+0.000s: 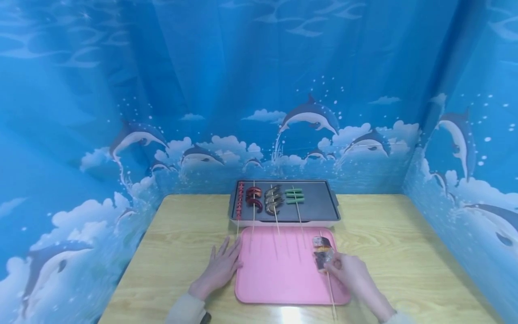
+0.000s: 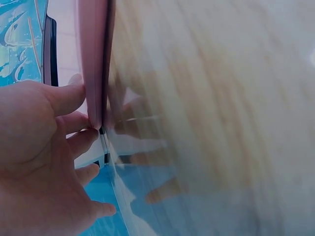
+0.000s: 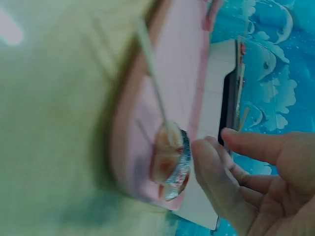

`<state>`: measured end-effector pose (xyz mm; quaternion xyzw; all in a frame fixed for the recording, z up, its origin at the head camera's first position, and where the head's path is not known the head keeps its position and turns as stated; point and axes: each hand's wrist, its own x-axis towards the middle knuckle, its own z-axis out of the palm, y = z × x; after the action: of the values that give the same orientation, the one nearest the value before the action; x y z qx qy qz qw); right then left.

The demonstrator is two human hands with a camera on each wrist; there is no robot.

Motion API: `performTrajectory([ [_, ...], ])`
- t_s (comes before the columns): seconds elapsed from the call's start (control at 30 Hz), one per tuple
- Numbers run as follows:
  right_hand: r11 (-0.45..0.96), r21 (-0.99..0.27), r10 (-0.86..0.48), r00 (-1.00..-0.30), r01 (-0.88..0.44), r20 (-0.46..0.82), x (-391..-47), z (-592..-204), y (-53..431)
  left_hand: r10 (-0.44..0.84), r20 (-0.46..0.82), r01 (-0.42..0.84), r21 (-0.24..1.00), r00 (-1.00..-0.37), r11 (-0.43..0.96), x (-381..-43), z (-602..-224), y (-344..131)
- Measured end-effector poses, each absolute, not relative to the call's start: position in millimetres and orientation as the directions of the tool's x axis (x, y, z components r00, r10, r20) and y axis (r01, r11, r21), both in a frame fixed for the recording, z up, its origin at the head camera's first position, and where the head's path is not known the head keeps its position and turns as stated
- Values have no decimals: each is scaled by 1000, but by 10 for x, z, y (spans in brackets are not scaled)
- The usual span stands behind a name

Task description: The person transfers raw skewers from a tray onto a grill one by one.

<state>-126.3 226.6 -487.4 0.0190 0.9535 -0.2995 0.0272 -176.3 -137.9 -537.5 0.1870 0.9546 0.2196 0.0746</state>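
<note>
A skewer of fish pieces with silvery skin [image 1: 323,253] lies at the right side of a pink tray [image 1: 279,283], its stick reaching past the front edge. My right hand [image 1: 352,272] is beside the fish. In the right wrist view, that hand's fingertips [image 3: 204,152] are close to the fish skewer [image 3: 170,162], with a gap between thumb and fingers and no stick gripped. My left hand [image 1: 220,267] rests at the tray's left edge, fingers spread. The left wrist view shows its thumb and fingers [image 2: 81,142] against the tray rim [image 2: 93,64].
Behind the tray stands a dark griddle [image 1: 319,211] on a pale base. On it lie skewers of small red pieces [image 1: 240,202], dark red curled pieces [image 1: 255,204], shrimp [image 1: 274,200] and green pieces [image 1: 294,196]. A blue dolphin-print curtain [image 1: 251,90] surrounds the wooden table [image 1: 384,243].
</note>
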Motion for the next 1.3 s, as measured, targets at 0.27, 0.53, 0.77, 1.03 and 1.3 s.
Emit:
performTrajectory([
  [0.27,809,-585,-20,-991,62,-134,-1028,-5083,2302,395,-57,333,437,-917,836,-1772,-5377,-1370],
  [0.53,706,-704,-60,-983,80,-172,-988,-5169,2380,407,-35,350,448,-913,823,-1754,-5358,-1375],
  [0.77,720,-694,-125,-988,-28,-90,-890,-5087,2459,412,-27,358,448,-911,819,-1750,-5351,-1374],
  [1.03,731,-681,-108,-991,-25,-79,-775,-4886,2489,411,-33,352,457,-911,817,-1750,-5355,-1375],
  [1.3,722,-689,-80,-997,-60,3,-1049,-4565,2437,412,-33,354,451,-911,819,-1759,-5352,-1373],
])
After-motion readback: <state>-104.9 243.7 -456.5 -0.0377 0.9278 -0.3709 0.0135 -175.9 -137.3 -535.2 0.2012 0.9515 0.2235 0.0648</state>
